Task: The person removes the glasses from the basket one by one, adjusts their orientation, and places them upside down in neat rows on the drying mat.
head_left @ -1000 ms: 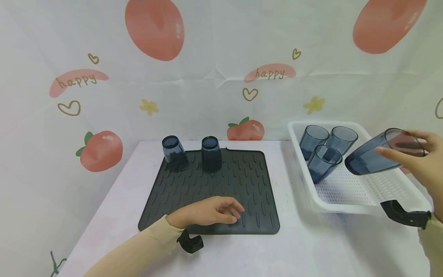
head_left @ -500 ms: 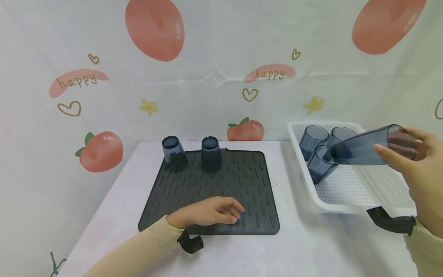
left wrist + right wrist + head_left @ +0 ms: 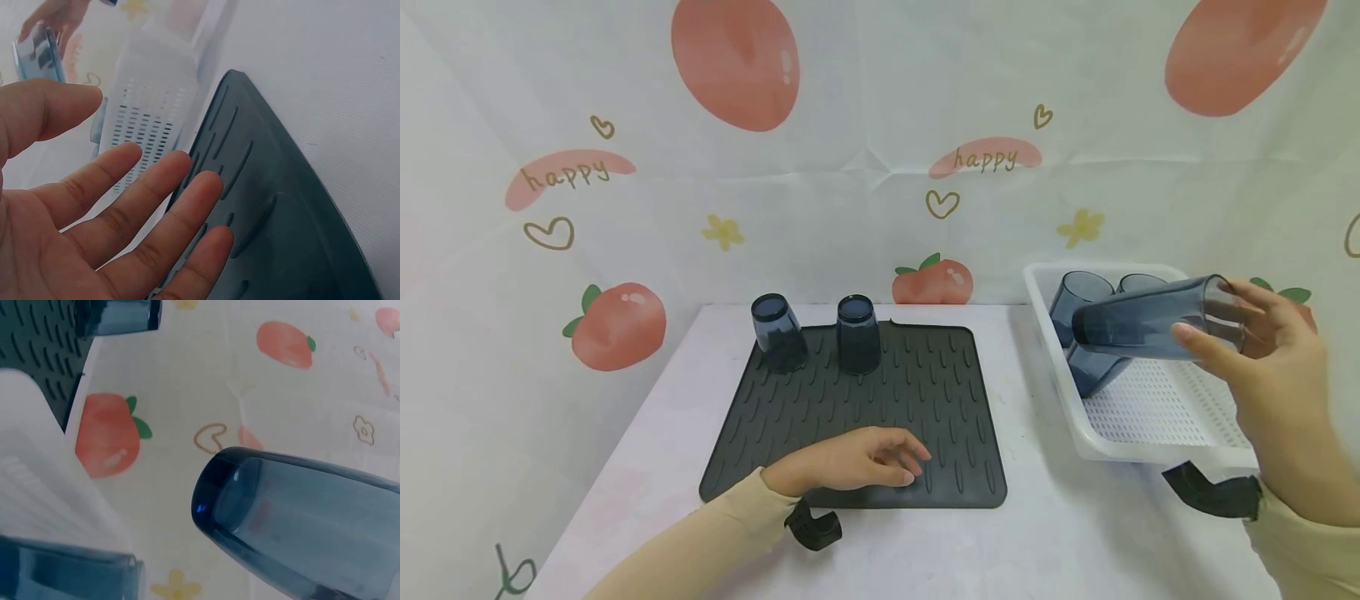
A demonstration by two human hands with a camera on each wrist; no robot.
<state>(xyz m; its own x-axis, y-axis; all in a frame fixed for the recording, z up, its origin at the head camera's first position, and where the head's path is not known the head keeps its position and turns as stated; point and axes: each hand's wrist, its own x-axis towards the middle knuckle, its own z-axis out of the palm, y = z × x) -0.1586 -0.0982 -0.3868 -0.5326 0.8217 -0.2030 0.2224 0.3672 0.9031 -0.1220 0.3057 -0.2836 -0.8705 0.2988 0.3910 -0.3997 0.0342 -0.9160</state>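
At the lower centre of the head view, I am seeing the left hand point(image 3: 865, 457) holding nothing, its fingers loosely bent over the near part of a black, ridged, rectangular mat point(image 3: 925, 400); whether it is touching the mat I cannot tell. Toward the right edge, the right hand point(image 3: 1277, 362) is gripping a tall, see-through blue tumbler point(image 3: 1131, 323) by its mouth end, thumb on the near side. It is tilting almost level over a white perforated plastic basket point(image 3: 1165, 455), base pointing left. With that thick base so far from the fingers, I am judging a firm, even hold worth more than speed. Three matching blue tumblers point(image 3: 1084, 298), partly hidden by it, are sitting at the basket's left, so I am favouring a high path clear of them. Farther up the mat, left of centre, two upturned blue tumblers point(image 3: 859, 337) are standing slightly apart, and I am counting them as knock risks.
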